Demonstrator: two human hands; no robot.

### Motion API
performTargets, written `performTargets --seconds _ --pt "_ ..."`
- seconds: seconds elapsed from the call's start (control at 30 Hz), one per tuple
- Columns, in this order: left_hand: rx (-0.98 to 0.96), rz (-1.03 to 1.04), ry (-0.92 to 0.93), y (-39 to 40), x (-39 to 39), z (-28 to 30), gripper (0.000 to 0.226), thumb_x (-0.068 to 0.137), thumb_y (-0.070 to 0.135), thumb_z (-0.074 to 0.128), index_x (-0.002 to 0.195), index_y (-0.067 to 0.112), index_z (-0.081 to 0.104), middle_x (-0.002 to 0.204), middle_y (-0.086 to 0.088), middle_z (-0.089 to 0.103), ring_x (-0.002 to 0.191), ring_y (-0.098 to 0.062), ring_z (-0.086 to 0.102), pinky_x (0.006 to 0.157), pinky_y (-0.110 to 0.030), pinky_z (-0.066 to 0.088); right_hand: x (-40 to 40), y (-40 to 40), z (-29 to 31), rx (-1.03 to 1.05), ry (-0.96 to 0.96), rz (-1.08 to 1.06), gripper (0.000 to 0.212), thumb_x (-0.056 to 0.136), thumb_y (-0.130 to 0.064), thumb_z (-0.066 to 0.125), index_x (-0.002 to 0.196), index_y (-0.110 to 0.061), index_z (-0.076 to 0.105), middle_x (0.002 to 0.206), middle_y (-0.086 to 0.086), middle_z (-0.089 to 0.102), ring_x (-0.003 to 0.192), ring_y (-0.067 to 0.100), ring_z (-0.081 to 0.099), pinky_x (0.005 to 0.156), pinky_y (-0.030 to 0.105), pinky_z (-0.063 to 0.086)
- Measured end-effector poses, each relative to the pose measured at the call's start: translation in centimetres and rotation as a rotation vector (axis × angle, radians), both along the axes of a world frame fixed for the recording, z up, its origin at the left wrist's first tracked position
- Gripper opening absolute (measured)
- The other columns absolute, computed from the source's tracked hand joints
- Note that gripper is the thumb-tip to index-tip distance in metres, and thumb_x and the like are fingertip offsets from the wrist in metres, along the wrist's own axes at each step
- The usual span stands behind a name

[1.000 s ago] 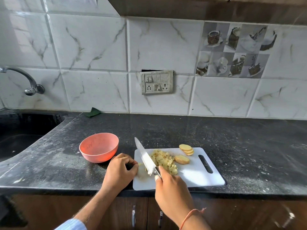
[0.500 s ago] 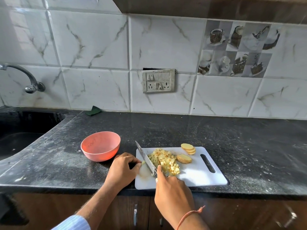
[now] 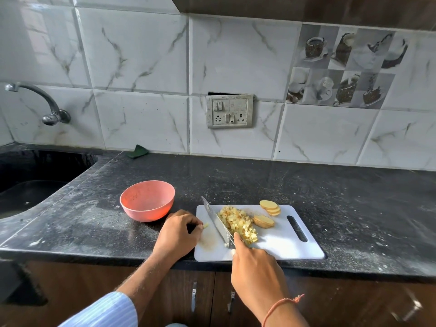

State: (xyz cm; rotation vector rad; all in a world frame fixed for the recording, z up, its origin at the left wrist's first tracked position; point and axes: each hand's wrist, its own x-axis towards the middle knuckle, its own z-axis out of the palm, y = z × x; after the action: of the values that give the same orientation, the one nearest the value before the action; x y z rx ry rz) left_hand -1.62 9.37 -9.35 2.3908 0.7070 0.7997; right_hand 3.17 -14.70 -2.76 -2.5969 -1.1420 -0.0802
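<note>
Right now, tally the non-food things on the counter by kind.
pink bowl: 1
cutting board: 1
knife: 1
green pad: 1
Total: 4

The person's left arm wears a light blue sleeve [image 3: 103,312] with fine, paler stripes running along its length. The cloth looks like thin shirting, and its edge stops well short of the wrist, so the forearm below it is bare down to the left hand [image 3: 177,232], with fine hair along it. A thin orange thread [image 3: 280,305] circles the wrist behind the right hand [image 3: 254,267], knotted at the outer side with short loose ends sticking out. That forearm is bare.
</note>
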Motion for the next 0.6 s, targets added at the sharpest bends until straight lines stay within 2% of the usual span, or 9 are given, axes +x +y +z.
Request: performTargets --seconds 0.17,0.27,0.4,0.6 --pt "0.003 -0.018 0.008 0.1 0.0 0.0 0.006 0.088 0.035 0.081 0.084 0.038 0.078 0.097 0.023 0.064 0.096 -0.005 0.061 0.084 -0.021 0.051 -0.3 0.4 0.5 0.090 0.011 -0.003 0.056 0.110 -0.038 0.038 0.165 -0.032 0.024 0.109 0.001 0.074 0.097 0.016 0.072 0.079 0.028 0.059" --pt "0.009 -0.006 0.004 0.0 0.1 0.1 0.004 0.087 0.034 0.082 0.085 0.036 0.079 0.097 0.023 0.064 0.094 -0.006 0.061 0.083 -0.022 0.051 -0.9 0.8 0.3 0.027 0.008 0.032 0.060 0.110 -0.033 0.041 0.166 -0.030 0.021 0.111 0.002 0.073 0.098 0.019 0.071 0.080 0.032 0.061" --pt "0.010 -0.004 -0.004 0.0 0.1 0.2 0.003 0.087 0.034 0.081 0.085 0.035 0.080 0.096 0.022 0.065 0.093 -0.006 0.061 0.083 -0.025 0.051 -1.3 1.9 0.1 -0.068 -0.043 0.049 0.063 0.109 -0.023 0.041 0.167 -0.027 0.016 0.114 0.005 0.072 0.101 0.025 0.069 0.075 0.036 0.054" --pt "-0.011 -0.009 0.013 0.1 0.1 0.3 0.004 0.088 0.032 0.081 0.087 0.036 0.081 0.098 0.024 0.064 0.095 -0.004 0.060 0.080 -0.015 0.044 -0.4 1.1 -0.2 -0.042 -0.053 0.012 0.060 0.110 -0.031 0.040 0.166 -0.029 0.019 0.116 0.005 0.072 0.102 0.021 0.070 0.080 0.034 0.059"
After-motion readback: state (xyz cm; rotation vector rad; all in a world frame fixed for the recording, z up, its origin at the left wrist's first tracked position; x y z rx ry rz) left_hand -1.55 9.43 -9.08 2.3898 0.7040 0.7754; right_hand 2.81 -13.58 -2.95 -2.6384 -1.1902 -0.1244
